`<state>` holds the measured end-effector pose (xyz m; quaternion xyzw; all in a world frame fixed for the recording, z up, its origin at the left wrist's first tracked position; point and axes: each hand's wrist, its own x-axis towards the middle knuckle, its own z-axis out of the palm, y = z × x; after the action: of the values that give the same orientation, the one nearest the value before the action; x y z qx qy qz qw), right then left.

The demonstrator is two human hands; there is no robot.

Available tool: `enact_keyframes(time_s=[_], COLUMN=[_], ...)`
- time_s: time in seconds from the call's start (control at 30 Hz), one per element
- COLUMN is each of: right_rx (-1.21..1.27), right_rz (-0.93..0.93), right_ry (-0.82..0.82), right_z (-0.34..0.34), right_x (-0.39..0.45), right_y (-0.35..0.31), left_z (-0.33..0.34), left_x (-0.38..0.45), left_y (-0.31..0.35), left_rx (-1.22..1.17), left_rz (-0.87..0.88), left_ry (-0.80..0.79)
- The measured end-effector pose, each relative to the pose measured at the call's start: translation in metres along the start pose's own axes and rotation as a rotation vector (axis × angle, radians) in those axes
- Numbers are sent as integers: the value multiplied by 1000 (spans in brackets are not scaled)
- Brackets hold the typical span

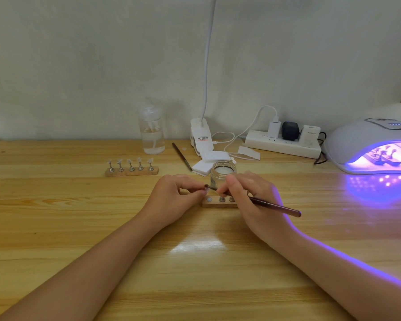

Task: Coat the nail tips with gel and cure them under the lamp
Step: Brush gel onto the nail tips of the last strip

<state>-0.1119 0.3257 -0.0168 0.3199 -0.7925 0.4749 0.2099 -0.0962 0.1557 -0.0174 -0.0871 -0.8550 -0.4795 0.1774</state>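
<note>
1. You face a plain, off-white wall [102, 54] that rises straight behind the worktop [56, 228].
2. The worktop is pale wood with long grain bands running parallel to the wall.
3. A white glare patch [196, 245] lies on the worktop, well in front of the wall.
4. Violet light [377, 188] washes its right side.

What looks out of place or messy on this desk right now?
Little does. A spare brush lies loose and slanted on the table beside scattered white pads. The holder under the hands has one bare slot at its left end. Nothing looks spilled or broken.
</note>
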Motion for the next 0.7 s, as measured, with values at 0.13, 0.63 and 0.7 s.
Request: enact_keyframes(time_s=[0.13, 0.63, 0.7], right_rx=[94, 18, -42], right_rz=[-20, -50, -40], right_ry=[17, 72, 58], right_z=[-3, -3, -1], right_x=[-3, -2, 0], right_y=[1, 1, 0], left_z=[0, -1, -1], left_x=[-1, 0, -1], left_y=[0, 2, 2], left_rx=[9, 19, 13], left_rz=[-20, -34, -35], left_ry=[4, 4, 5])
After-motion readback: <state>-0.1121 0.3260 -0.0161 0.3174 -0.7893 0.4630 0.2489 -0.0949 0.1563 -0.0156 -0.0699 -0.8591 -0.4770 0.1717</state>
